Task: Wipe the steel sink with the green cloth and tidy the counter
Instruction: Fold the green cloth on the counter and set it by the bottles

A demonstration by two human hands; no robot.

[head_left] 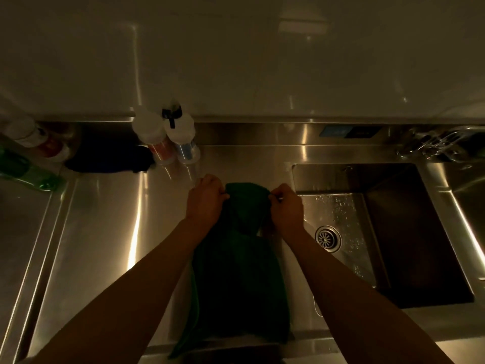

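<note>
Cloth handling on the counter (105, 232): left hand (204, 198) and right hand (287, 206) each pinch a far corner of the green cloth (238, 271), apparently to spread it; it lies just left of the steel sink (409, 232).

The cloth (241, 269) is dark green, the sink (393, 232) silver steel, two bottles (168, 132) white-topped, another bottle (26, 169) green.

Bare left grip (207, 199) and bare right grip (287, 209) on bare forearms (136, 279).
</note>
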